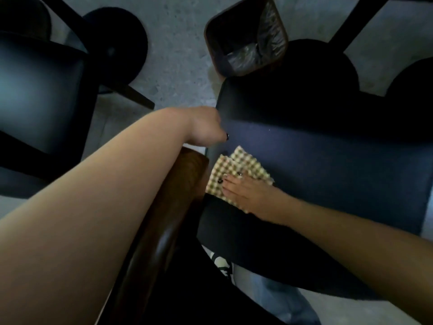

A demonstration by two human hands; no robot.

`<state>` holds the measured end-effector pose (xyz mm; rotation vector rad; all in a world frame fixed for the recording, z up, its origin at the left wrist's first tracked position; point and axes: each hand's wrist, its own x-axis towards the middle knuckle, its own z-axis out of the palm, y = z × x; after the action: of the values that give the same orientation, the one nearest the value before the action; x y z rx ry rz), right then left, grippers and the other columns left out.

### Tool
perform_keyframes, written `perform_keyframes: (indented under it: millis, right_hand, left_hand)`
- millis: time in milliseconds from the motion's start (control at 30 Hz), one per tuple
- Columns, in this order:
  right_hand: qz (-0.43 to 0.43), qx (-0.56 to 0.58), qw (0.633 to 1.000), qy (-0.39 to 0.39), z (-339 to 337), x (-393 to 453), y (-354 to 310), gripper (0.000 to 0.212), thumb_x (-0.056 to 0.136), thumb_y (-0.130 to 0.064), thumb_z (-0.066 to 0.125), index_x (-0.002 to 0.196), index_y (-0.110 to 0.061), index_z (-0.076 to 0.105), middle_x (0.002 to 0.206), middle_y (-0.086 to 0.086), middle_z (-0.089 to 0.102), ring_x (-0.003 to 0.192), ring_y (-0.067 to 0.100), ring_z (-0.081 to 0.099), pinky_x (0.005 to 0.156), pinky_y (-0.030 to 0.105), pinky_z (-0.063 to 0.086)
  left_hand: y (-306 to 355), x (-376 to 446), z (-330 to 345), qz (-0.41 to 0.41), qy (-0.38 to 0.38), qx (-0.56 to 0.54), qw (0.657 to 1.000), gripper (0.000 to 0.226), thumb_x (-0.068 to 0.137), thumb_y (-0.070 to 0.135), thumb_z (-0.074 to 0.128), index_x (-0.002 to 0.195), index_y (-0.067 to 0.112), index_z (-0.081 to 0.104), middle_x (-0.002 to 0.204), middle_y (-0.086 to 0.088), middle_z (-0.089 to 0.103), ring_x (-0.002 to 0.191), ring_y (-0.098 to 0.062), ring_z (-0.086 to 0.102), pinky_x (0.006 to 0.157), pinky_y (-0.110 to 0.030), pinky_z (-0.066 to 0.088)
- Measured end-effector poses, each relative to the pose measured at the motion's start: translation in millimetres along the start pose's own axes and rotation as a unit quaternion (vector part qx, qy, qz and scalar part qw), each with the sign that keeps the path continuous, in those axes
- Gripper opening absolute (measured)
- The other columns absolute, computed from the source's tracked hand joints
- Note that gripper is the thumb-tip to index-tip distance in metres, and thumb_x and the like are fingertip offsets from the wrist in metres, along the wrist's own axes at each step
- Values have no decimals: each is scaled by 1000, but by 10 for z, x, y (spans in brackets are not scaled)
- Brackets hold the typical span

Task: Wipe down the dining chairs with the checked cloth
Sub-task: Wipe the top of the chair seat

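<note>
The right hand [248, 195] lies flat, fingers spread, pressing the checked cloth [236, 170] onto the dark blue seat [328, 165] of the nearest chair; it pins the cloth under its palm and fingers, with no closed grip. The cloth spreads out ahead of those fingertips, close to the seat's left rear corner and just beside the wooden chair back [178, 184]. The left hand [203, 127] is clenched over the seat's left edge, just beyond the cloth, apparently steadying the chair; what its fingers close on is hidden.

As a judgement, the wiping of this seat is under way: the cloth sits at one corner and the wide stretch of seat beyond the right hand shows no sign either way of having been wiped. A second chair [42, 95] stands well off beyond the left forearm, untouched by either hand, and more dark chairs show past the bin [246, 36], so most of the task seems to remain.
</note>
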<state>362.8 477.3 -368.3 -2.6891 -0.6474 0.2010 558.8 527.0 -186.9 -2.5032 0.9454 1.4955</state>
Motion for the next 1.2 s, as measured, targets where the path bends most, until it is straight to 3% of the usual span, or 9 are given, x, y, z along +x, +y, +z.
perform_keyframes:
  millis: [167,300,467,567,700,767,867,1000,1200]
  right_hand:
    - [201,-65,971,112,-563,117,1173,42,103,-28,34,143,-15,41,145,0,39,139,16,30,111,18,11]
    - [465,-29,872,152,-735,311,1660,47,99,-6,33,146,-4,33,153,16,30,144,28,21,118,29,6]
    - [279,9,950,136,-49,465,289,52,80,5,39,130,2,53,135,22,52,122,37,51,102,39,34]
    - [100,-16,995,-15,336,-4,-502,58,74,-7,34,128,-5,58,133,12,57,128,30,49,102,43,36]
    - [-8,-12,998,-66,248,-311,-334,45,98,-17,27,123,-7,63,132,10,58,125,27,52,110,46,35]
    - [65,-23,996,49,-36,-328,187,49,103,-39,26,122,-12,63,129,12,60,122,27,53,110,43,36]
    - [381,24,917,115,-589,-375,1122,39,102,-36,36,135,-20,49,144,10,44,134,23,38,117,39,20]
    - [658,6,723,211,-873,-178,1643,45,104,-18,23,147,-7,29,157,15,20,145,30,14,118,38,-1]
    - [238,108,960,95,-322,588,558,45,99,-4,35,143,3,33,154,22,22,144,39,17,117,44,4]
  left_hand:
    - [-30,87,56,-15,-32,14,999,42,98,27,52,131,0,53,121,-16,64,112,-29,61,102,-41,46]
    - [-31,146,45,-24,-35,-32,999,35,98,26,52,127,5,55,111,-9,69,106,-22,66,97,-42,51]
    - [-29,138,72,-19,-41,-47,998,33,101,26,49,127,7,54,96,1,66,103,-17,65,86,-32,50]
    - [-31,163,112,-19,-44,-26,999,37,100,25,49,127,0,56,111,-10,69,108,-23,65,71,-24,47]
    - [-6,165,137,-29,-21,14,999,44,94,28,60,130,5,54,123,-13,63,112,-27,62,86,-34,51]
    - [39,180,135,-12,-26,38,999,45,96,27,57,134,5,49,124,-10,60,111,-27,56,77,-25,42]
    - [63,247,127,-5,-41,34,999,49,95,25,58,139,6,43,111,-5,56,94,-18,52,64,-23,37]
    - [33,371,169,-25,-39,32,998,80,91,33,63,152,12,17,146,-10,43,126,-26,47,97,-32,41]
    - [99,345,184,10,-21,74,997,61,94,27,58,146,11,29,142,-12,44,112,-21,51,87,-25,39]
